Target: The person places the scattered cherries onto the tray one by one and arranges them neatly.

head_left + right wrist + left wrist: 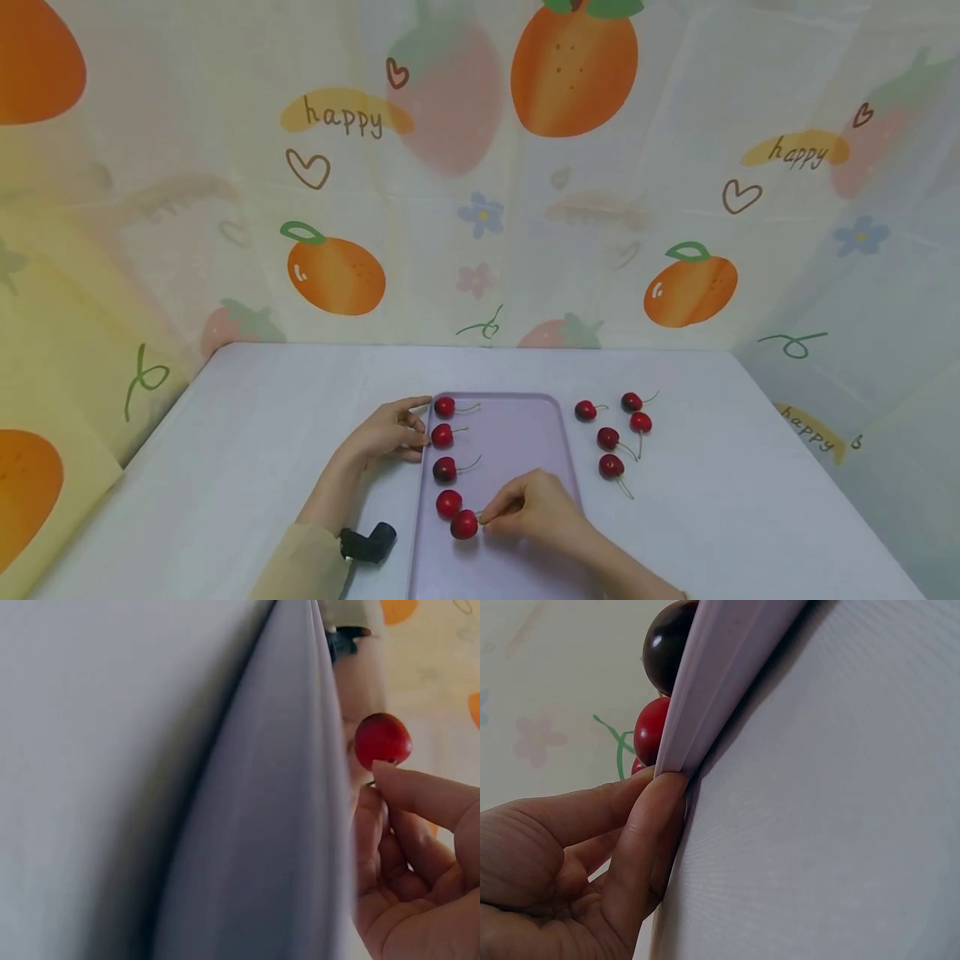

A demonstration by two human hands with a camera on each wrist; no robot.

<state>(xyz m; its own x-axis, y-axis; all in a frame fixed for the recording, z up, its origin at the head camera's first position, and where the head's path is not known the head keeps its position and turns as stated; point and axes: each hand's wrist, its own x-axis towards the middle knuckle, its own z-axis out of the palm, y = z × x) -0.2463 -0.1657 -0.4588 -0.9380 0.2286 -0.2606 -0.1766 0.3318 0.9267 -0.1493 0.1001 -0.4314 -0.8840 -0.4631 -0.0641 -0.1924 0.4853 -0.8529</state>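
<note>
My right hand [536, 512] pinches a red cherry [464, 525] by its stem, above the lilac tray [517, 433]. In the right wrist view the cherry [382, 740] sits just past the thumb and fingertip. Several cherries lie in a column along the tray's left side, the nearest one [448, 503] right beside the held cherry. At the tray's upper left edge, my left hand [386, 432] holds the rim. The left wrist view shows its thumb and fingers [641, 817] pinching the tray's rim [705, 690], with cherries just beyond.
Several loose cherries with stems [608, 439] lie on the white table [712, 492] right of the tray. A black strap piece [369, 543] is on the left wrist. Fruit-patterned cloth [480, 250] hangs behind and beside the table.
</note>
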